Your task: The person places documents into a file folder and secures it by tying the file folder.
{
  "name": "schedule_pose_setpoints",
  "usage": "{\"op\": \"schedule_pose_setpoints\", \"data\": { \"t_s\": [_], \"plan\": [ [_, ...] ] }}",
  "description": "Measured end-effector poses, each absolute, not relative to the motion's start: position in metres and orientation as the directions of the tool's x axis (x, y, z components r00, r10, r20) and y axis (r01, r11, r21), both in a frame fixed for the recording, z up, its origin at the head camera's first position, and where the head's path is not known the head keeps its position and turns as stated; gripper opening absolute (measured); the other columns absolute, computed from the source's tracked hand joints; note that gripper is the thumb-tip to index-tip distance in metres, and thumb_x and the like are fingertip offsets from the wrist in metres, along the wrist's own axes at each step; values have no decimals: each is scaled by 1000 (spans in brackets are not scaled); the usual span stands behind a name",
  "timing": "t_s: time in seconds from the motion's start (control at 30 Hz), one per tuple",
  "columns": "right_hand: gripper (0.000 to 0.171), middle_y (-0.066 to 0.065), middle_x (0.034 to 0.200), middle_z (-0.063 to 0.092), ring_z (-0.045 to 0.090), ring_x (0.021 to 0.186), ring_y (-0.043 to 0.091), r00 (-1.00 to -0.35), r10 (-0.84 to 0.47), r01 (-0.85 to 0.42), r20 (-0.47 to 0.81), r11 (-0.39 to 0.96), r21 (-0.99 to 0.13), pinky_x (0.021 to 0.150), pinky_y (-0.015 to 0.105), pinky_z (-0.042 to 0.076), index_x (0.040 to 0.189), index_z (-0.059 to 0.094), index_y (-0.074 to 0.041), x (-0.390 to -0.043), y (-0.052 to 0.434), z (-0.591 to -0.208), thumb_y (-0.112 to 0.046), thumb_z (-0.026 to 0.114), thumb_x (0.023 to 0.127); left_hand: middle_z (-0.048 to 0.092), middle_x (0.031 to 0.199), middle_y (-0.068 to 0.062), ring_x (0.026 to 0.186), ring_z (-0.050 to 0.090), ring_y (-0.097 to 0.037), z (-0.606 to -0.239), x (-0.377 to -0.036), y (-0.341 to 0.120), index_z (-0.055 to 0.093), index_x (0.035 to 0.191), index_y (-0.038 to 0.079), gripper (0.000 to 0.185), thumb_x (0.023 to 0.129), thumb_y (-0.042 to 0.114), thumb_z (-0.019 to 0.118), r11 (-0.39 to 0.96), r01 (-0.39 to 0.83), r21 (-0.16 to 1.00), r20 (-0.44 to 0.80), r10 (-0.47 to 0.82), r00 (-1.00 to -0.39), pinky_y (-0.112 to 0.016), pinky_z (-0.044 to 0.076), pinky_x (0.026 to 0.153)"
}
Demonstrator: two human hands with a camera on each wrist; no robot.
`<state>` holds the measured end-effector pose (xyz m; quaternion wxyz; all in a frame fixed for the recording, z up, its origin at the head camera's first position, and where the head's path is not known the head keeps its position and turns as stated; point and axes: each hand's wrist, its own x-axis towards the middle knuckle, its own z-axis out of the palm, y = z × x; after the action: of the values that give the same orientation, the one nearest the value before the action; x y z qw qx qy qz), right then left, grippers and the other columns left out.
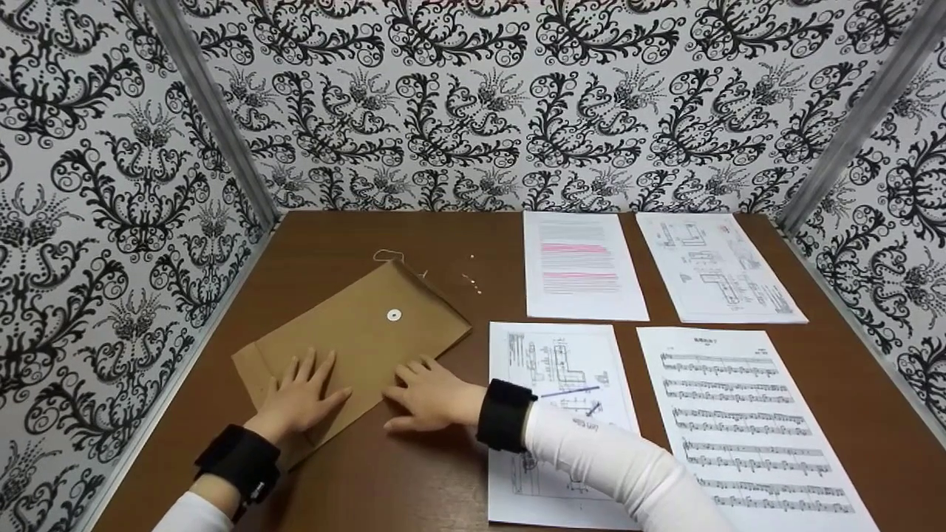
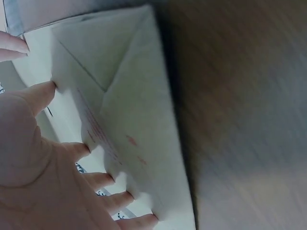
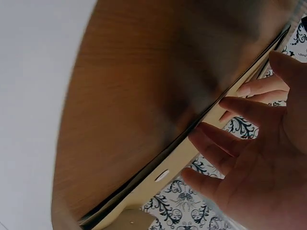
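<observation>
Right hand [image 1: 429,395]: I see fingers spread flat on the kraft envelope [image 1: 355,340].
Left hand [image 1: 299,399]: flat, fingers wide, beside it.
Sheet music [image 1: 746,414]: right of envelope.

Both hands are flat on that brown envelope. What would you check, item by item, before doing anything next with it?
1. Left hand on the envelope: ok, fingers spread flat on it.
2. Right hand on the envelope: ok, resting on its near edge.
3. Envelope lying flat on the table: ok.
4. String fastened round the button: not ok, the string lies loose beyond the far end.
5. Four sheets apart from the envelope: ok; the right sleeve crosses the drawing sheet.
6. Envelope's contents: cannot tell.
</observation>
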<state>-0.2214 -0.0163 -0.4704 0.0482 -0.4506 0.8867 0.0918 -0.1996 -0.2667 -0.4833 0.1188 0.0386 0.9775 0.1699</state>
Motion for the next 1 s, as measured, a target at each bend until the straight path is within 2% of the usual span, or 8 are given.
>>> {"op": "schedule_pose_setpoints", "data": {
  "t_s": [0.13,0.3,0.67,0.83,1.0],
  "plan": [
    [61,5,153,47,46,145,26,-589,-790,-803,-171,595,16,122,44,38,153,46,-30,-230,-11,-470,-64,42,103,10,168,-33,153,5,-60,-485,-199,-267,22,163,6,84,102,56,51,935,41,352,-207,121,-971,-82,8,116],
    [62,7,165,38,36,154,29,-633,-749,-747,-199,657,-97,126,46,33,156,42,-28,-248,-5,-473,-61,43,103,11,168,-33,154,6,-60,-482,-199,-266,23,163,6,82,102,53,53,933,40,358,-201,119,-972,-82,9,117],
    [62,10,172,23,26,159,34,-708,-683,-661,-181,731,-173,130,53,22,160,37,-27,-279,11,-477,-56,43,105,13,168,-33,154,8,-60,-484,-197,-267,25,162,6,82,102,53,54,931,47,361,-186,121,-975,-82,10,116],
    [58,8,173,22,22,160,34,-736,-653,-628,-179,757,-180,127,60,23,159,37,-32,-288,13,-480,-54,43,106,12,168,-33,153,8,-60,-482,-197,-266,24,163,7,82,102,54,53,935,43,353,-197,119,-973,-82,10,116],
    [56,8,172,24,22,160,38,-742,-644,-619,-186,765,-178,125,63,26,159,38,-34,-290,13,-480,-53,43,106,12,168,-33,153,8,-61,-481,-198,-267,23,163,8,83,102,55,52,945,39,326,-216,115,-970,-82,10,116]
  ]
}}
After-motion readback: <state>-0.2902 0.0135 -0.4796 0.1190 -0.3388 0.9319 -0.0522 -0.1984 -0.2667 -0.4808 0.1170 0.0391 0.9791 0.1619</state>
